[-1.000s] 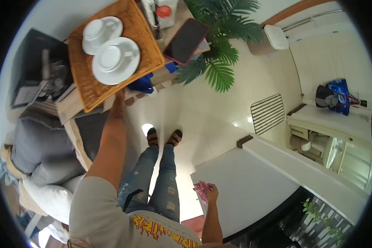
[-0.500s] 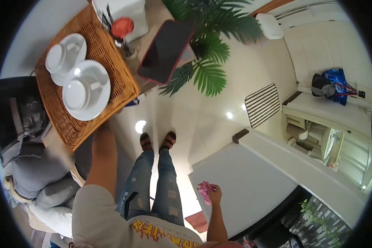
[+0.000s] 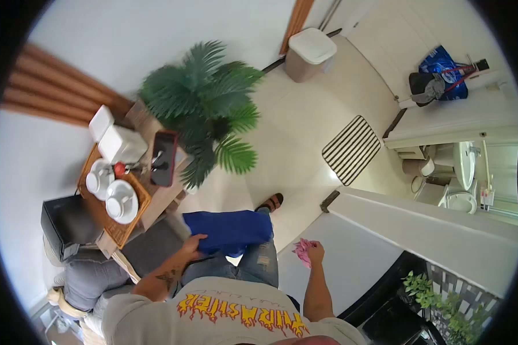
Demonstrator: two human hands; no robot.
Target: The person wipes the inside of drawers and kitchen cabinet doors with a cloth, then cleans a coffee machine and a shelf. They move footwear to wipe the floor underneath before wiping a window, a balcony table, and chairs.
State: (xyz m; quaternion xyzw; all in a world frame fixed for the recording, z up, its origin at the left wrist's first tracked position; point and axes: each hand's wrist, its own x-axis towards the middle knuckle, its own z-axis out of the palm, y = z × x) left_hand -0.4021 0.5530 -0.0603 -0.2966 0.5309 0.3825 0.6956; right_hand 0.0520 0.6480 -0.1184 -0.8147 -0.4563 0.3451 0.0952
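A folded dark blue cloth item [image 3: 227,230] is in my left hand [image 3: 193,246], which grips its left edge in front of my legs. My right hand [image 3: 315,253] holds a crumpled pink cloth [image 3: 302,250] over the white surface at the right. To the left, a wicker tray [image 3: 144,198] carries white cups [image 3: 98,179] on saucers. A phone with a red edge [image 3: 164,158] lies on the wooden table [image 3: 170,192] beside a white container [image 3: 122,144].
A large green plant [image 3: 204,103] stands behind the table. Further back are a lidded bin [image 3: 309,54] and a striped mat [image 3: 352,150] on the floor. A grey seat with cushions [image 3: 89,279] is at lower left, a black chair [image 3: 394,322] at lower right.
My left hand has come out from under the tray's edge with the blue item in it. The view has shifted back from the table. My right hand still holds the pink cloth.
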